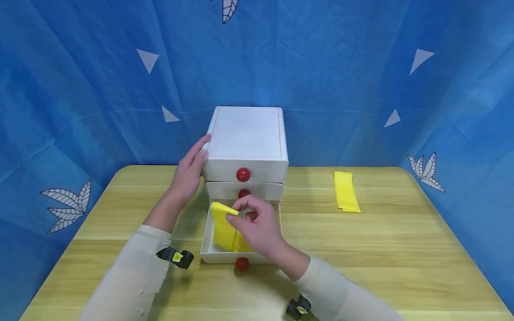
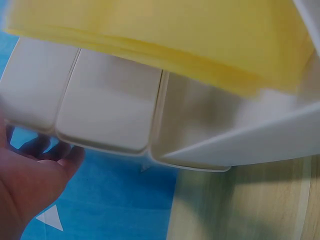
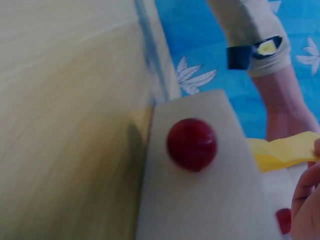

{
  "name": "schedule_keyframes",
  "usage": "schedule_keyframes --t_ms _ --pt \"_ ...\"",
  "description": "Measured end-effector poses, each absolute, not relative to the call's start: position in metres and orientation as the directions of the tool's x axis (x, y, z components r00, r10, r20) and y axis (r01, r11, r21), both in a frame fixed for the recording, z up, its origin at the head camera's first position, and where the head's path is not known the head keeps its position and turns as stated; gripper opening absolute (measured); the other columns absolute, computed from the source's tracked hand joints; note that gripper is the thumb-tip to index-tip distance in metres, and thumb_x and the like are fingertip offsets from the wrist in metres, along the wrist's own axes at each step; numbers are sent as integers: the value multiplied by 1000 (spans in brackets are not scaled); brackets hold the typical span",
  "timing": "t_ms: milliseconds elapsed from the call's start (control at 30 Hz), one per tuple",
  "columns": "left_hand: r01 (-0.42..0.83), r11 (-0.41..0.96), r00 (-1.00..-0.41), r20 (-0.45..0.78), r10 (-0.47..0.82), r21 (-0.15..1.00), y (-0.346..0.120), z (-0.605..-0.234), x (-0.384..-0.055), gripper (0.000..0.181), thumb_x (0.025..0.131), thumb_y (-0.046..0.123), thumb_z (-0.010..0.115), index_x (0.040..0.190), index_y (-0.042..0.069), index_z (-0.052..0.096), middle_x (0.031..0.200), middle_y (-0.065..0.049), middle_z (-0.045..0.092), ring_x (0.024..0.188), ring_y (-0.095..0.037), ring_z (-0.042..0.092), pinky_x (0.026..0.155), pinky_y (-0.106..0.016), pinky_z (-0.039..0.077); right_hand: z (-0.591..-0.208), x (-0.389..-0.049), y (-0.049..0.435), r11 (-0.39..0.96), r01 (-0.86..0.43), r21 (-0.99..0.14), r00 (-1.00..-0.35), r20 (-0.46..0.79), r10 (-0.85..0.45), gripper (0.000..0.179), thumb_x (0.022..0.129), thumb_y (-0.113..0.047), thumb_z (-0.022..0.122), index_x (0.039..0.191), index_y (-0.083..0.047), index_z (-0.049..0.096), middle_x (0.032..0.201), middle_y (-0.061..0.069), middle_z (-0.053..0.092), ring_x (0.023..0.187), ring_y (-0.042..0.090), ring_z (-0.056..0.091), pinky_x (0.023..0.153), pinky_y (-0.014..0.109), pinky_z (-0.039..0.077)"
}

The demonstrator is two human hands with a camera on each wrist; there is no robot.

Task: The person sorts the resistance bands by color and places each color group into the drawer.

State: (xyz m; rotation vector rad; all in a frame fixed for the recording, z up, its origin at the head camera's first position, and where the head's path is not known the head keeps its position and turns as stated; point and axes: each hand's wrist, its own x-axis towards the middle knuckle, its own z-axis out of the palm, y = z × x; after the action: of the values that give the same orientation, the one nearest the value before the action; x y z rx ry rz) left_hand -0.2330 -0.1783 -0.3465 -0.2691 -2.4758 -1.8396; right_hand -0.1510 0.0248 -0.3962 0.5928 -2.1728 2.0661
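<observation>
A white three-drawer cabinet [image 1: 246, 133] with red knobs stands on the table, its bottom drawer [image 1: 217, 257] pulled out. My left hand [image 1: 188, 174] rests against the cabinet's upper left side, fingers along the edge. Over the open drawer, my right hand [image 1: 261, 225] pinches the top edge of a folded yellow cloth [image 1: 222, 225] between thumb and forefinger. The cloth hangs down into the drawer, with more yellow partly hidden behind the hand. In the right wrist view the drawer's red knob [image 3: 192, 145] is close, and the yellow cloth [image 3: 280, 152] reaches to the fingers.
Another folded yellow cloth [image 1: 347, 191] lies on the wooden table [image 1: 401, 249] to the right of the cabinet. The middle drawer [image 1: 217, 190] and top drawer [image 1: 217, 171] are pushed in. A blue curtain [image 1: 321, 80] hangs behind the table and along both sides.
</observation>
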Motion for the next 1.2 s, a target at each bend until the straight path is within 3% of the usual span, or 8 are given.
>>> schedule_keyframes --t_ms 367,767,900,967,1100,1200 --pt "153 289 -986 128 104 945 -179 -347 -234 50 108 47 33 157 41 28 163 7 21 146 -23 23 111 -57 31 -406 -158 42 299 -175 -938 -981 139 -136 13 83 -8 81 85 -16 71 85 -2 65 54 19 46 46 23 38" --pt "125 294 -991 106 81 947 -180 -350 -237 50 105 53 34 154 47 31 162 10 22 146 -21 22 111 -56 30 -408 -164 66 387 -213 -897 -975 168 -146 17 82 -5 81 92 -13 70 90 0 66 76 30 57 58 29 49" --pt "133 294 -990 114 80 947 -181 -350 -237 50 105 54 33 155 47 30 162 9 22 146 -21 22 111 -56 30 -408 -164 76 413 -218 -885 -975 176 -136 16 82 -6 80 94 -11 71 94 4 69 72 27 57 57 28 47" --pt "133 293 -990 114 82 947 -180 -350 -237 50 105 54 33 155 47 30 162 9 22 146 -22 22 111 -57 30 -407 -164 83 418 -209 -884 -978 176 -116 14 83 -6 80 94 -11 72 95 5 70 63 24 54 52 26 44" --pt "132 293 -990 110 88 947 -179 -350 -237 50 105 54 33 155 46 30 162 9 22 147 -22 21 111 -57 30 -404 -165 101 414 -192 -890 -981 185 -58 12 84 -8 79 94 -13 74 94 1 70 46 18 40 41 24 33" --pt "133 298 -990 111 89 945 -179 -349 -237 50 105 54 33 155 46 30 162 9 21 147 -22 21 111 -57 30 -403 -168 118 423 -202 -883 -977 210 -27 11 85 -9 78 95 -12 74 93 -1 70 42 16 37 38 24 30"
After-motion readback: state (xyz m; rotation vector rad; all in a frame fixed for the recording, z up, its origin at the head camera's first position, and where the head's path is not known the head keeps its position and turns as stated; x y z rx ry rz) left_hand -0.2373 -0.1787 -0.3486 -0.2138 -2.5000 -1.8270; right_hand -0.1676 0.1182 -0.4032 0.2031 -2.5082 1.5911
